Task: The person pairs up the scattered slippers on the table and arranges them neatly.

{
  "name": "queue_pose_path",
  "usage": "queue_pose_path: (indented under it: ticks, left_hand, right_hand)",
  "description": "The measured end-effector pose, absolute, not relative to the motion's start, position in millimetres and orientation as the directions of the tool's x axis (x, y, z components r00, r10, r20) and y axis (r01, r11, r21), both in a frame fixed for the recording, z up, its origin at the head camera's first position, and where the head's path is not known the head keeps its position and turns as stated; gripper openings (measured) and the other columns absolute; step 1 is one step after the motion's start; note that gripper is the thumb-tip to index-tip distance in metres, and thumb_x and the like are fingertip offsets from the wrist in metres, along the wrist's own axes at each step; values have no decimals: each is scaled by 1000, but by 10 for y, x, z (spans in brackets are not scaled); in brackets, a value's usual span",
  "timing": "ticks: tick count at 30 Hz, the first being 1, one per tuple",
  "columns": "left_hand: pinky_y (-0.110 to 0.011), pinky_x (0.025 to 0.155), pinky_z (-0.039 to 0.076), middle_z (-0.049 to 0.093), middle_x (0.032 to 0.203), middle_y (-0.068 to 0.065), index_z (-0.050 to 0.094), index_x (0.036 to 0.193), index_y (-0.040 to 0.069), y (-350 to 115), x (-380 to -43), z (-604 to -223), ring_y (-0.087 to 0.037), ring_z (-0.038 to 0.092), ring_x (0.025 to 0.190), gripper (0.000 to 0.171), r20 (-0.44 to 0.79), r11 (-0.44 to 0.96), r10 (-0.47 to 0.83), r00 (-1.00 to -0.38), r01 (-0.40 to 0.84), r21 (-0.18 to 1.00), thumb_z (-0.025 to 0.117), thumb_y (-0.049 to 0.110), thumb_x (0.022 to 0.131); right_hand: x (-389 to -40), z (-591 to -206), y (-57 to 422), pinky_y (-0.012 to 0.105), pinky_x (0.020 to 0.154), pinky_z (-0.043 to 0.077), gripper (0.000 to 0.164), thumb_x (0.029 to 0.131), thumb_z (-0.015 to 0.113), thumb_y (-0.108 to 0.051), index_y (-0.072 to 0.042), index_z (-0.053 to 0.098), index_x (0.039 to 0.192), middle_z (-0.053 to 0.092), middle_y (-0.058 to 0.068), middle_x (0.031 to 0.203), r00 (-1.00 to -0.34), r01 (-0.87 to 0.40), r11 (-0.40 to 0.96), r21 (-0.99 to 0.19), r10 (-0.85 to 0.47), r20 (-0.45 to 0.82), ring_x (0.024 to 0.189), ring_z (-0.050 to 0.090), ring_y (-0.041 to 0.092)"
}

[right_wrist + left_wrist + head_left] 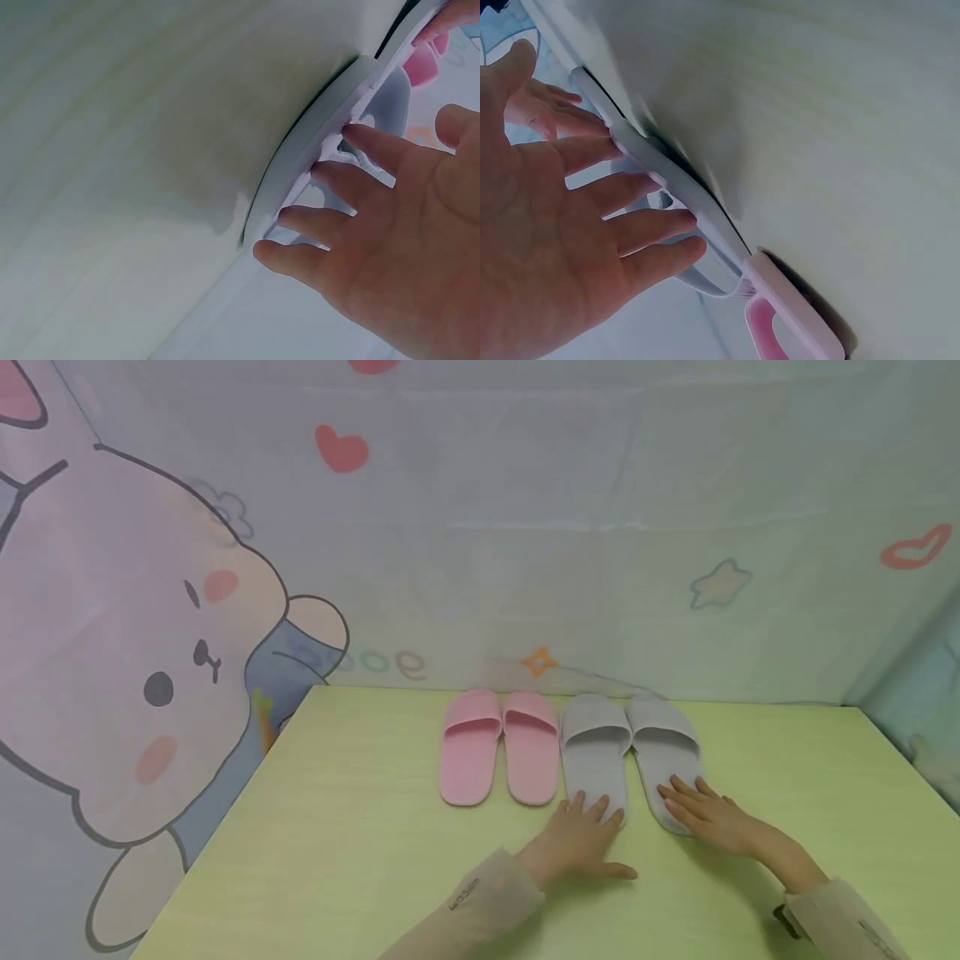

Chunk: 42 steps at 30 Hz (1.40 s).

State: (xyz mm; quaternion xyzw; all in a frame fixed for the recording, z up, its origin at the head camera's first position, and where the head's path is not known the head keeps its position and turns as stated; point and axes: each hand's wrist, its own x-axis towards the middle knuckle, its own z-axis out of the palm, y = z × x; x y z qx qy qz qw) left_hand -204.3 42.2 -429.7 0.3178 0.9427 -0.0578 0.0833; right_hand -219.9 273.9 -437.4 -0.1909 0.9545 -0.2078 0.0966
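Observation:
Two grey slippers stand side by side at the table's far edge, toes to the back. On the heel end of the left grey slipper rest the spread fingers of my left hand. My right hand lays its straight fingers on the heel of the right grey slipper, which is angled slightly. In the left wrist view the fingertips touch the sole edge of the grey slipper. The right wrist view shows the other grey slipper against the right fingertips.
Just left of the grey pair are a left pink slipper and a right pink slipper, toes also to the back. All lie on a yellow-green table. Behind the table hangs a printed cloth with a cartoon rabbit.

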Motion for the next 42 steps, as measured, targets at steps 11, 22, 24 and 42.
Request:
queue_pose_path:
  ticks: [11, 22, 24, 42]
  left_hand:
    - [-43, 106, 29, 30, 145, 6, 28, 139, 29, 244, -1935, -4206, -25, 29, 133, 78, -211, 788, 598, -773, 616, -24, 42, 72, 75]
    - [-44, 108, 27, 35, 143, 6, 34, 136, 26, 98, -1850, -4148, -28, 30, 133, 75, -207, 791, 598, -774, 611, 1, 42, 70, 76]
    - [-43, 107, 27, 36, 142, 7, 35, 136, 27, 63, -1838, -4133, -29, 31, 132, 74, -198, 789, 602, -773, 615, -3, 41, 70, 76]
    - [-46, 105, 30, 40, 140, 0, 34, 138, 21, -339, -1799, -4061, -28, 32, 132, 71, 40, 704, 710, -703, 710, -28, 39, 65, 82]
  right_hand:
    - [-2078, -4375, 2727, 78, 84, 13, 49, 96, 33, -32, 0, 39, 132, 26, 32, 138, -896, -353, 815, -459, -435, -84, 121, 14, 63]
    - [-1962, -4402, 2770, 76, 82, 20, 54, 89, 51, -33, 1, 42, 130, 30, 34, 135, -876, -424, 802, -421, -481, -32, 119, 21, 62]
    - [-1935, -4412, 2778, 75, 82, 22, 53, 88, 52, -32, 0, 44, 129, 32, 33, 134, -876, -434, 800, -413, -482, -13, 118, 24, 62]
    - [-1822, -4476, 2775, 71, 85, 26, 48, 86, 56, -30, -2, 49, 126, 35, 33, 133, -872, -461, 759, -460, -483, 77, 116, 26, 62]
